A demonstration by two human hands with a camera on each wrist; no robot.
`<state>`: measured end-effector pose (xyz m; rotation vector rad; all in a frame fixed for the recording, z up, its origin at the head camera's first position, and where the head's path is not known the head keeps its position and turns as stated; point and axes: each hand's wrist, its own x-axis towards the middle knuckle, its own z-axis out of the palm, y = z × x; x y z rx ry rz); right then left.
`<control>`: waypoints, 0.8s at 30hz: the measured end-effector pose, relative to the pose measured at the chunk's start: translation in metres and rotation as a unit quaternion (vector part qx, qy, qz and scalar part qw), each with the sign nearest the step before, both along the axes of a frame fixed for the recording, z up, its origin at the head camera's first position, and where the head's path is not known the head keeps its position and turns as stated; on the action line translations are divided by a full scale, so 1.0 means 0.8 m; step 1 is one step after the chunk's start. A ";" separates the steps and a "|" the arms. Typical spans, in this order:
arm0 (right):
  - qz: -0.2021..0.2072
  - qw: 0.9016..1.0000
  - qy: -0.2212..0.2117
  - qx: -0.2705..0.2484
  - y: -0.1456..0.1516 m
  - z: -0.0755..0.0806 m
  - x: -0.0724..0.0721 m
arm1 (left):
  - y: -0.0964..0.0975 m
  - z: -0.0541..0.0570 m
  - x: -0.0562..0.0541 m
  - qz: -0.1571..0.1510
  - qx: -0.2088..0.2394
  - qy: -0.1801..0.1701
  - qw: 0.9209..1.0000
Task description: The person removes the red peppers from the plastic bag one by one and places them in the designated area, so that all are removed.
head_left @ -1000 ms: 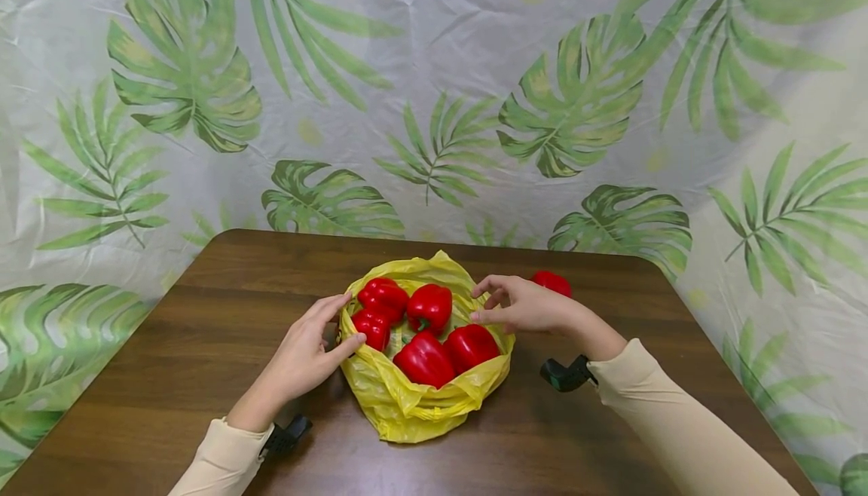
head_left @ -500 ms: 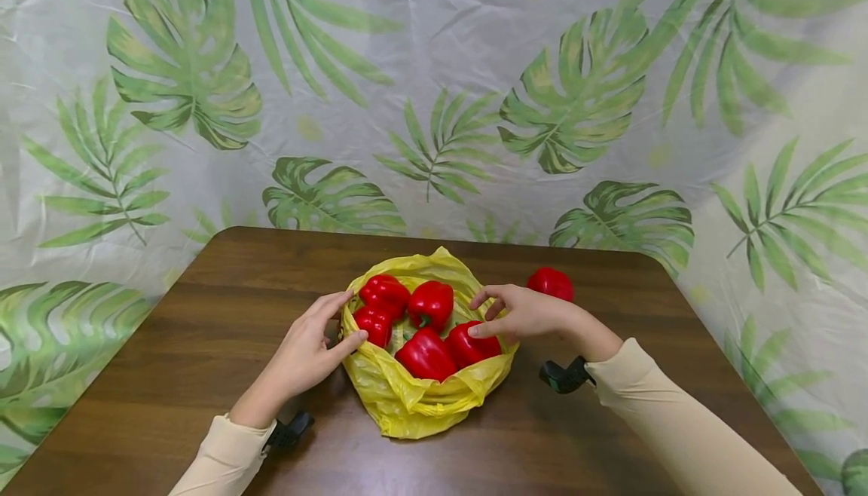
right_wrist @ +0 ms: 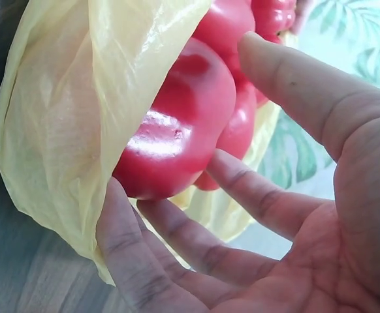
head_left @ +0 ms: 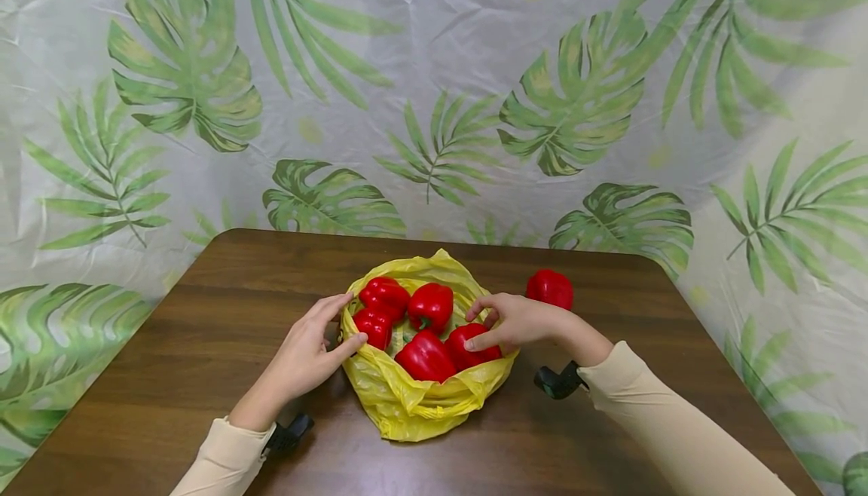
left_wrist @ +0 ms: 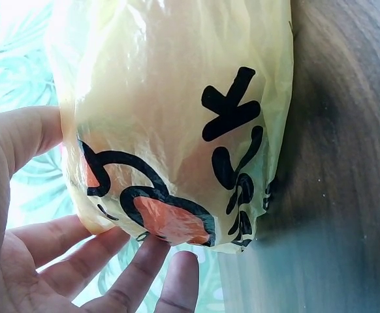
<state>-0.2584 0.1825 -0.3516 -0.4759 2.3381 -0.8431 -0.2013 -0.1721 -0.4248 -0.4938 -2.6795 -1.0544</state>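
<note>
A yellow plastic bag (head_left: 420, 413) with its mouth wide open holds several red bell peppers (head_left: 424, 356). At its left side my left hand (head_left: 298, 360) holds the rim, thumb and fingertips at the edge. Black and orange print shows on the bag (left_wrist: 177, 117) in the left wrist view. My right hand (head_left: 522, 323) reaches over the right rim, its thumb across the bell pepper (head_left: 471, 345) nearest it. In the right wrist view the spread fingers (right_wrist: 196, 241) lie along this glossy bell pepper (right_wrist: 177, 130), with the thumb above it.
Another red bell pepper (head_left: 550, 289) lies outside the bag, on the table (head_left: 258, 285) behind my right hand. A leaf-patterned cloth (head_left: 447, 51) hangs beyond the far table edge. Black wrist cameras (head_left: 559, 381) sit under both wrists.
My right hand has moved left and down from the bag's right rim to the bell pepper inside it. The left hand stays at the left rim.
</note>
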 end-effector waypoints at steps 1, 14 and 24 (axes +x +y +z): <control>-0.001 1.000 0.002 0.003 -0.001 0.000 0.000 | 0.000 0.000 0.000 0.000 0.000 0.001 1.000; -0.009 0.998 0.019 0.061 -0.014 0.002 -0.002 | 0.001 -0.002 -0.001 -0.002 -0.001 0.009 1.000; 0.020 0.995 0.040 0.091 -0.023 0.001 -0.004 | 0.001 -0.003 0.000 -0.003 -0.005 0.012 1.000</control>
